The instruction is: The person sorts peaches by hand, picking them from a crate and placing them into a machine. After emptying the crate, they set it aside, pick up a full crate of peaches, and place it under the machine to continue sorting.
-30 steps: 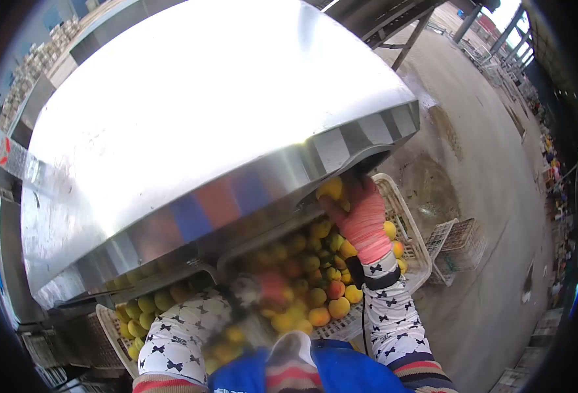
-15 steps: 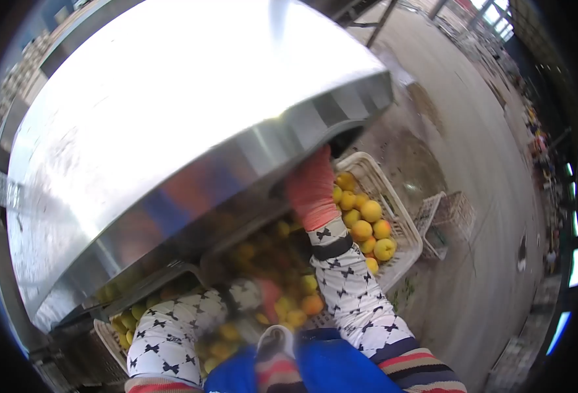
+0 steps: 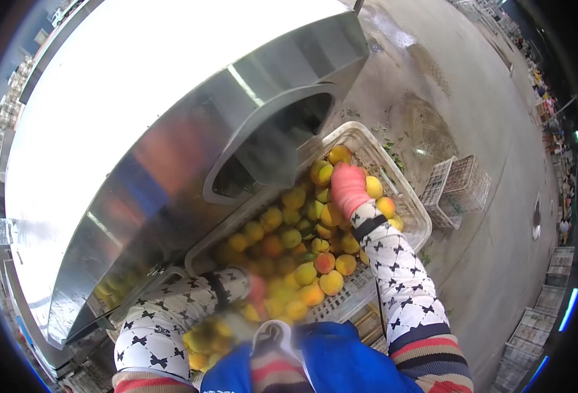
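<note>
A white plastic crate full of yellow-red peaches stands below the steel machine. My right hand, in a pink glove, is over the peaches at the crate's far right end. Its fingers curl down among the fruit, and what they hold is hidden. My left hand, also gloved in pink, is smeared by motion low over the peaches near my body; its fingers cannot be made out. Patterned white sleeves cover both forearms.
A large shiny steel housing fills the upper left, with an oval opening in its side. Stacked empty-looking crates stand on the concrete floor to the right. More crates line the lower right.
My right hand has moved from beside the steel housing's opening down onto the peaches at the crate's far end. My left hand stays low, blurred. The view has shifted, showing more of the crate.
</note>
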